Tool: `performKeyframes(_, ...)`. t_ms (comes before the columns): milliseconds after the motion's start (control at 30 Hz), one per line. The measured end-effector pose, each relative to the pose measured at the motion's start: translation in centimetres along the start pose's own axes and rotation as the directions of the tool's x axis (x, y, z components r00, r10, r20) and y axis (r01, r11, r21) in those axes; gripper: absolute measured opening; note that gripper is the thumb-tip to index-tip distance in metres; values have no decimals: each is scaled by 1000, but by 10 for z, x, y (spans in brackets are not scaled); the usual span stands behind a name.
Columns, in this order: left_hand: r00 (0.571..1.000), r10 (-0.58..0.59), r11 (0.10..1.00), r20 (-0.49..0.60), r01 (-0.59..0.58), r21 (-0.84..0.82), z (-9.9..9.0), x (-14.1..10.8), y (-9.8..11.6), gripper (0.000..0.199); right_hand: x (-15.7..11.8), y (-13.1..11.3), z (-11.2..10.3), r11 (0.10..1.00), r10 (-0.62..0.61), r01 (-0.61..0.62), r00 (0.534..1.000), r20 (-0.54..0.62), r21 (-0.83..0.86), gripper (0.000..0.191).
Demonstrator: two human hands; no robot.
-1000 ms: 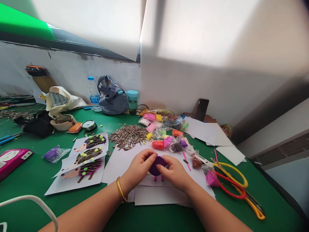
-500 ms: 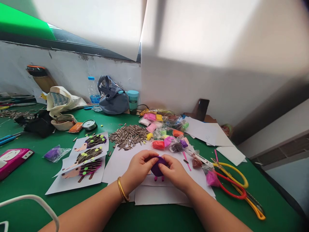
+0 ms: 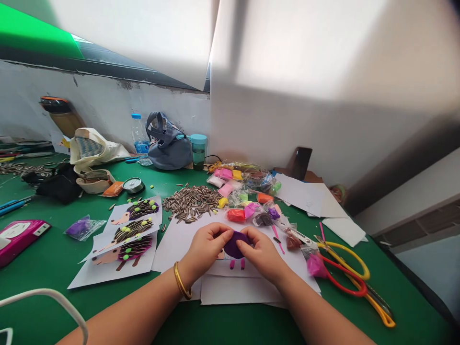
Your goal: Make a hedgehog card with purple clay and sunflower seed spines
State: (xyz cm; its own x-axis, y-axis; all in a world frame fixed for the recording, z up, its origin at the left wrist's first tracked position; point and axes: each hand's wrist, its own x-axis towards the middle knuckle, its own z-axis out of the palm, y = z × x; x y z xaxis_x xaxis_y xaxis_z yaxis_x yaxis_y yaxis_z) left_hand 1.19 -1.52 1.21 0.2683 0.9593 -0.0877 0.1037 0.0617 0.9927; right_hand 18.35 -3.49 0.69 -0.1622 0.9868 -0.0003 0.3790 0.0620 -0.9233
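Between my two hands is a flat, roundish piece of dark purple clay (image 3: 235, 247). My left hand (image 3: 210, 247) pinches its upper left edge between thumb and fingers. On the right edge, my right hand (image 3: 260, 249) grips it, thumb on the near face. Below the clay lies a white sheet (image 3: 219, 282) bearing two small magenta clay feet (image 3: 237, 264) and a bit of a pale shape, mostly hidden by my hands and the clay. Beyond my hands is a heap of striped sunflower seeds (image 3: 194, 203).
Several finished hedgehog pictures (image 3: 125, 239) lie at left. Bagged coloured clay (image 3: 235, 215) is piled behind my right hand. Scissors (image 3: 345, 268) with yellow and red handles lie at right. A water bottle (image 3: 140, 141), a blue bag (image 3: 168, 148) and a teal cup (image 3: 198, 151) stand along the wall.
The purple clay looks wider and rounder between my fingers. More of the magenta feet and the pale shape below shows. My hands stay in nearly the same place.
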Motion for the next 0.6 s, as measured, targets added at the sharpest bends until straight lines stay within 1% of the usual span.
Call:
performKeyframes(67,999,44,999,14,-44,-7,0,0,1,32,0,0,0,1000,0,0,1000,-5,6,12)
performKeyframes(133,996,74,997,40,-75,28,1,0,1,27,0,-1,0,1000,-10,10,1000,18,-8,12)
performKeyframes(233,998,39,998,53,-42,55,1,0,-1,22,0,-1,0,1000,-23,24,999,42,-20,13)
performKeyframes(333,1000,0,1000,24,0,-13,1,2,-5,30,1,0,-1,1000,-24,24,999,28,-8,14)
performKeyframes(400,999,1,999,32,0,-44,0,3,-8,35,1,0,-1,1000,-20,21,999,25,-18,13)
performKeyframes(467,997,53,999,58,-53,0,0,4,-10,35,1,0,-1,998,-34,35,999,33,-49,12)
performKeyframes(533,989,130,986,70,-136,98,0,4,-10,25,1,1,0,995,-55,58,998,42,-80,13)
performKeyframes(567,987,151,978,63,-158,137,0,4,-9,20,1,1,1,994,-59,62,997,44,-90,13)
performKeyframes(600,988,147,976,45,-152,153,0,4,-8,19,0,1,1,994,-56,60,997,45,-96,14)
